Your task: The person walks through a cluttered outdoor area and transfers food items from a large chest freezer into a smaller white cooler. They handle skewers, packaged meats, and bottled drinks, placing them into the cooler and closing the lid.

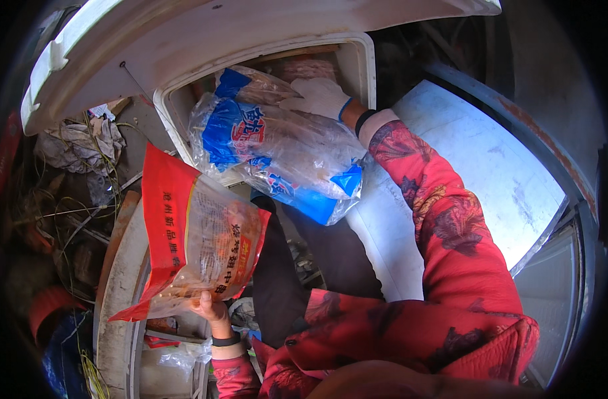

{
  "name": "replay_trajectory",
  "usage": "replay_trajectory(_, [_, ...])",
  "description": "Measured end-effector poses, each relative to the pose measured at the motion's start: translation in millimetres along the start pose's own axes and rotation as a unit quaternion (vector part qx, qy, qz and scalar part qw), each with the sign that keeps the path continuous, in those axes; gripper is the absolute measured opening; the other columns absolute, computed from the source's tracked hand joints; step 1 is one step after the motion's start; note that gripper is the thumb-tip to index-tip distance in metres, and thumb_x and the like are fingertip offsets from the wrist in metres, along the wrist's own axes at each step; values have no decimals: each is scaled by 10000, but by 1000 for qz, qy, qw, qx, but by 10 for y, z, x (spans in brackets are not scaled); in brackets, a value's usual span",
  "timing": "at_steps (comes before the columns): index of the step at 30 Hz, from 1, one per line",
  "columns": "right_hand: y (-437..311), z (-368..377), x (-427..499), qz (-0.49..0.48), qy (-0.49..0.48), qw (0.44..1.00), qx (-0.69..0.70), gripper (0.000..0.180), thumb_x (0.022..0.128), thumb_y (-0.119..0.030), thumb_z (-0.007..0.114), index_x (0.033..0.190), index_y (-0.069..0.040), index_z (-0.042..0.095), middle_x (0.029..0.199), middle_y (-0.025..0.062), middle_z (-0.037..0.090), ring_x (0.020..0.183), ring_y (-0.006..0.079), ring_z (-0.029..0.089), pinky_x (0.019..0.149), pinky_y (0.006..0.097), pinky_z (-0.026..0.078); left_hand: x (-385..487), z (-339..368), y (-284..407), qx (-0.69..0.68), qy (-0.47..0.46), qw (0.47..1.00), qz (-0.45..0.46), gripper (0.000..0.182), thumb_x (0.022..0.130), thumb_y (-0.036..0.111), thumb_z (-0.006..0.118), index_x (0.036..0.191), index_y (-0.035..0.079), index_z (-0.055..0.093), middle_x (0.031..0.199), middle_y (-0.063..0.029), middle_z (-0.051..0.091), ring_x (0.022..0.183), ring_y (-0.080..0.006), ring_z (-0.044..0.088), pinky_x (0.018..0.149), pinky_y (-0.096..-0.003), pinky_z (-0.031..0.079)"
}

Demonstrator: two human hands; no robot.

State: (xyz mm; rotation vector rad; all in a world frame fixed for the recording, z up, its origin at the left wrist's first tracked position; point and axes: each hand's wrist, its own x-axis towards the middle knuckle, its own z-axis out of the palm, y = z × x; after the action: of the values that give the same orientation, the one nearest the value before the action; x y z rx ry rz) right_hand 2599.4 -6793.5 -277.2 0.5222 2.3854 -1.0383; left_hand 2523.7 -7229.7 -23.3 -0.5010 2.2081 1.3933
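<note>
My bare left hand (211, 307) grips the lower edge of a red and clear printed plastic food bag (214, 234), which bears writing and has some orange-brown contents. A white knit glove covers my right hand (321, 97). It rests on large clear and blue plastic bags of frozen food (304, 144) in the mouth of a white chest freezer (371, 75). Those bags overhang the near rim. Whether the gloved fingers grip the plastic I cannot tell. Behind them, a pinkish package (309, 71) lies inside the freezer. The raised freezer lid (264, 25) arches above.
A white panel (488, 169) lies to the right beside a rusty-edged metal frame (548, 129). At left are a crumpled cloth (79, 147), tangled wires (97, 184) and a curved worn panel (117, 284). Clear plastic wrap (184, 356) lies at lower left.
</note>
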Motion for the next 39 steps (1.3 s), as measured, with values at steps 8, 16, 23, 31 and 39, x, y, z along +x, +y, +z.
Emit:
replay_trajectory(8, [-35, -67, -187, 38, -72, 996, 36, 499, 906, -510, 553, 1061, -41, 621, 1011, 223, 669, 941, 392, 628, 840, 436, 473, 38, -136, -81, 2, -20, 1000, 6, 689, 743, 389, 734, 1246, -23, 505, 1200, -134, 563, 1096, -260, 563, 974, -416, 434])
replay_trajectory(16, [-188, 156, -361, 131, 21, 990, 42, 432, 977, -428, 427, 1175, -88, 603, 1077, 227, 665, 973, 406, 639, 839, 492, 489, 37, -104, -93, -18, -15, 999, 29, 642, 768, 386, 716, 1220, -15, 500, 1145, -128, 568, 1048, -257, 579, 931, -408, 461])
replay_trajectory(23, [-329, -192, -367, 65, -48, 997, -12, 465, 988, -460, 386, 1215, -117, 603, 1064, 217, 675, 949, 401, 648, 826, 465, 505, 53, -184, -223, -19, 28, 999, 31, 410, 777, 371, 709, 935, 32, 544, 958, -84, 557, 930, -213, 561, 831, -357, 459])
replay_trajectory(31, [-277, -430, -390, -17, -106, 994, -9, 409, 981, -392, 424, 1168, -78, 606, 1112, 233, 646, 990, 396, 627, 847, 452, 502, 42, -203, -260, -55, 2, 998, 38, 513, 790, 352, 698, 1120, -4, 533, 1137, -144, 567, 1062, -263, 566, 964, -421, 437])
replay_trajectory(39, [340, -113, 327, -104, -50, 980, -163, 376, 962, -290, 454, 1247, -109, 618, 1253, 186, 619, 1185, 360, 569, 1021, 417, 433, 72, -139, -281, -50, 9, 999, 6, 701, 738, 356, 738, 1273, -19, 482, 1241, -137, 536, 1137, -262, 532, 1006, -431, 410])
